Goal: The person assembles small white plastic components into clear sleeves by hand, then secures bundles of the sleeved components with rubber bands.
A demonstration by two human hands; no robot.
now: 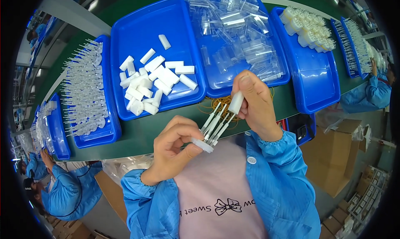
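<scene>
My left hand pinches the round white base of a plastic part between thumb and fingers. Several thin white rods rise from that base, tilted up and to the right. Between the thumb and fingers of my right hand is a white foam piece, rounded and oblong. Its lower end sits at the tip of one rod; whether the rod goes into it I cannot tell. Beyond my hands, a pile of similar white foam pieces lies in a blue tray.
Right of it, a blue tray holds clear plastic sleeves. Farther right, white cup-like parts fill one end of another blue tray. Rodded parts crowd a left tray. Rubber bands lie on the green table. Co-workers sit at both sides.
</scene>
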